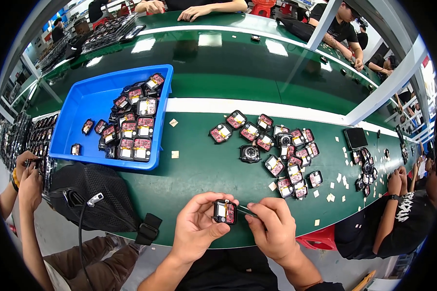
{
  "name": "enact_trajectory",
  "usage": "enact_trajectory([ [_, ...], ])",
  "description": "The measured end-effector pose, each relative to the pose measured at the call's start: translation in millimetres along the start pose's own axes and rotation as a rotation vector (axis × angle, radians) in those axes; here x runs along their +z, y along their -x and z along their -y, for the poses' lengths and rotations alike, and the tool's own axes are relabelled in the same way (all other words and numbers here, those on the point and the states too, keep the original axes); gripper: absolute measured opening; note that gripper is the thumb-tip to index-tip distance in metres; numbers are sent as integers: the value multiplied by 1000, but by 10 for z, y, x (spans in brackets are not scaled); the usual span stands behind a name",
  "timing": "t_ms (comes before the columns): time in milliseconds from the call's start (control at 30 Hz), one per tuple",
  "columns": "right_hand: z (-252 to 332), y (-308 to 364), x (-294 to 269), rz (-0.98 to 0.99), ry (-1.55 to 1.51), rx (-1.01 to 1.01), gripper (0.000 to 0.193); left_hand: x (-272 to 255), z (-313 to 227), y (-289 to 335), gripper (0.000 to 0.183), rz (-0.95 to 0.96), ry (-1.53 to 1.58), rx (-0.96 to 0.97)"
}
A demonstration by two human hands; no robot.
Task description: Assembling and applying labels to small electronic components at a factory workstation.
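My left hand point(195, 229) holds a small black watch case point(225, 212) between thumb and fingers, just over the near edge of the green bench. Its back is off, so a white battery and a red circuit board face up. Pinched in my right hand point(275, 227) is a pair of tweezers point(246, 210), the tips close to the case's right side. Whether they touch it I cannot tell. Beyond my hands lies a loose group of similar open watch cases point(275, 166), a few turned face up, such as the watch point(250, 153).
A blue bin point(85, 104) with many watch cases stands at the left. In front of it sits a black mesh bag point(94, 196) with a strap. Small paper squares point(175, 154) are scattered about. Co-workers' hands point(30, 186) work at left, right and across. A conveyor point(218, 72) runs behind.
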State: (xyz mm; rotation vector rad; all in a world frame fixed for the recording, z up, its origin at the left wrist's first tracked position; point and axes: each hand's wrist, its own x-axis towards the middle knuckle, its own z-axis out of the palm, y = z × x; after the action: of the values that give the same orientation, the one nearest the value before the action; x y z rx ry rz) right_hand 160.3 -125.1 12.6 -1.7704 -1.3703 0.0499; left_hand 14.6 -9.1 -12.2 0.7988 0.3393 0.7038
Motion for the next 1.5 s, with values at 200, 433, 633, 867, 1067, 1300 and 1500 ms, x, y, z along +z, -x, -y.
enact_trajectory([
  [200,-59,-26,58,-120,253,-235,33,-43,27,12,60,51,29,-8],
  [433,-60,-26,71,-149,241,-258,33,-42,7,12,56,128,42,-18],
  [633,-66,-20,63,-137,244,-259,32,-46,15,13,56,154,20,-7],
  [867,-55,-27,64,-151,246,-263,30,-38,8,11,56,160,15,-19],
  [1067,18,-56,18,-82,54,-97,27,-51,4,10,57,149,19,-26],
  [1300,30,-69,-29,-15,24,-35,28,-36,12,20,58,129,11,-28],
  [1500,38,-64,-25,-19,2,-27,27,-63,32,12,58,117,-8,-7],
])
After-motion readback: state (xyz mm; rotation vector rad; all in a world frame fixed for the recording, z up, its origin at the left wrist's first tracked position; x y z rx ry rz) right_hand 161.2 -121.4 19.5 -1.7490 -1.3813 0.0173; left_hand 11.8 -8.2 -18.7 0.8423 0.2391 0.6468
